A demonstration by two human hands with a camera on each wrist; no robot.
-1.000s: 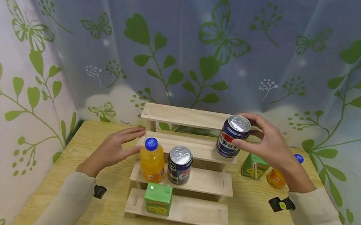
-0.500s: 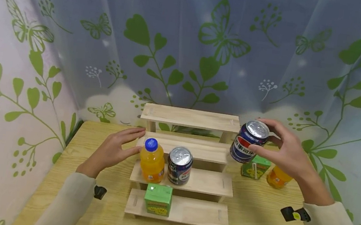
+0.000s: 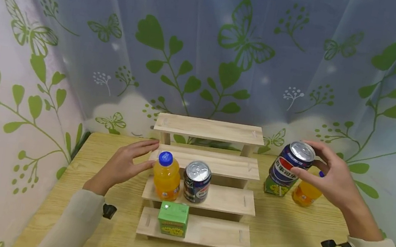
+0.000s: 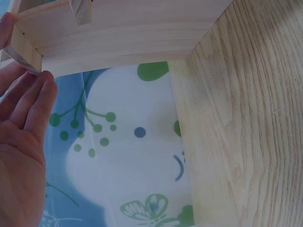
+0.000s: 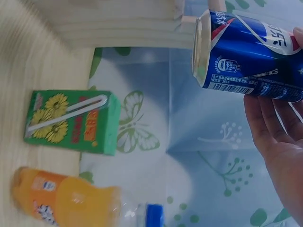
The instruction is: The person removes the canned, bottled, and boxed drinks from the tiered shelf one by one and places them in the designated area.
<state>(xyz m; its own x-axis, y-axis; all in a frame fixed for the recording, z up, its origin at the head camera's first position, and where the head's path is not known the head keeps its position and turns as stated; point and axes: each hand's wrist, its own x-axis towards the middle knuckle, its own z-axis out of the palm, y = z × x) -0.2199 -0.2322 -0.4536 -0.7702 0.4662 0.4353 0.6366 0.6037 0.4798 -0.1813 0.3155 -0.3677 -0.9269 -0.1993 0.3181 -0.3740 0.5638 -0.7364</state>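
My right hand [image 3: 338, 179] grips a blue cola can [image 3: 283, 171] between thumb and fingers, slightly tilted, to the right of the stepped wooden shelf [image 3: 209, 129]. In the right wrist view the can [image 5: 251, 56] is above table level, its bottom toward the shelf. Behind it in the head view, partly covered, stands a green drink carton [image 3: 275, 188] with a straw. An orange juice bottle [image 3: 304, 193] with a blue cap is beside that carton. My left hand [image 3: 121, 167] touches the shelf's left end with extended fingers; the left wrist view shows fingertips [image 4: 45, 82] against a board end.
Another orange bottle [image 3: 166, 178] and cola can [image 3: 196, 182] stand side by side on the shelf's third step down. A green carton [image 3: 173, 219] sits on the lowest step. The wooden table [image 3: 291, 246] meets a patterned curtain [image 3: 241, 83] behind.
My right hand has carried the cola can rightward and slightly down, from over the shelf's right end to in front of the green carton. The left hand has stayed put.
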